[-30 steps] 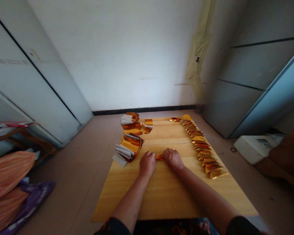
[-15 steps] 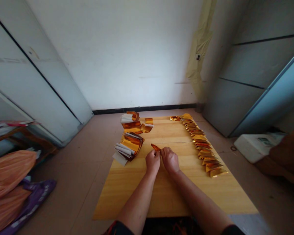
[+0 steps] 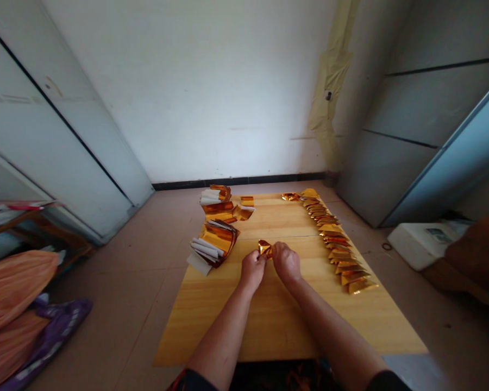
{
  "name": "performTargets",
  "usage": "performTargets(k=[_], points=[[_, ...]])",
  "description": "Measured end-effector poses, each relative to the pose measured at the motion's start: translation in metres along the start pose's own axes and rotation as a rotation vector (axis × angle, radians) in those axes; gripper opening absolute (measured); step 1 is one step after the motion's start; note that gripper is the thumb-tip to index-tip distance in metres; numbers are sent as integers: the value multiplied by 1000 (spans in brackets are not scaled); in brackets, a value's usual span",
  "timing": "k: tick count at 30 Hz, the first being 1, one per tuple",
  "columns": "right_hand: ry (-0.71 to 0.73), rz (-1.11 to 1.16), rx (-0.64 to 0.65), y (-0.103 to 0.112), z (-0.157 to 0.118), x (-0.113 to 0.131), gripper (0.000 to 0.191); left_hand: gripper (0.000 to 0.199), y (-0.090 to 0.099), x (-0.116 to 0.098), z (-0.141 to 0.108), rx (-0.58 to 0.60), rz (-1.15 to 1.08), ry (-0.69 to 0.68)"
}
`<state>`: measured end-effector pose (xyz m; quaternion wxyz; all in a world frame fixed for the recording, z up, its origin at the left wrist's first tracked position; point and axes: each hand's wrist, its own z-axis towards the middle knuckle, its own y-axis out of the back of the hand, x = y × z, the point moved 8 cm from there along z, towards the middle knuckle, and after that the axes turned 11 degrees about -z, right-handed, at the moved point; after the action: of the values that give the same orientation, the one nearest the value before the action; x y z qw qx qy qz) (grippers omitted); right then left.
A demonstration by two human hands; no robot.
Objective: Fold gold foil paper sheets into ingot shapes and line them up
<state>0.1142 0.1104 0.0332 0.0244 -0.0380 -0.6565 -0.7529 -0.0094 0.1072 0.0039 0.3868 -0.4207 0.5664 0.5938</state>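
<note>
A small piece of shiny gold foil paper point(image 3: 264, 248) is held between both hands over the middle of the wooden table point(image 3: 285, 326). My left hand point(image 3: 252, 268) pinches its lower left side with closed fingers. My right hand point(image 3: 286, 262) has its fingers closed on the right end. To the left lie fanned stacks of gold paper with pale backs point(image 3: 218, 241), and smaller loose sheets point(image 3: 243, 212) lie behind them. A long row of folded gold pieces point(image 3: 337, 244) runs along the table's right edge.
One folded gold piece point(image 3: 290, 196) rests near the far edge. Orange and purple bags point(image 3: 20, 293) are on the left, by a wooden rack. On the right floor stands a white box point(image 3: 413, 245) beside something brown. A white wall point(image 3: 228, 98) rises behind the table.
The foil piece between my hands has turned and now shows a wider, shinier face. My right hand has shifted slightly right, so the hands are a little farther apart.
</note>
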Motion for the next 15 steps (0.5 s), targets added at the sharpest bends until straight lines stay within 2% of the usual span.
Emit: performTargets(k=[4,12,15], points=[[6,-17,12,0,2,1,25,25,0,4,3,-15,-21,9],[15,79,-35,18,4,-2,29,33,3,-8,4,-46,-1,-1],[15,91,-52,21,4,-3,29,30,2,-9,3,-49,-31,14]])
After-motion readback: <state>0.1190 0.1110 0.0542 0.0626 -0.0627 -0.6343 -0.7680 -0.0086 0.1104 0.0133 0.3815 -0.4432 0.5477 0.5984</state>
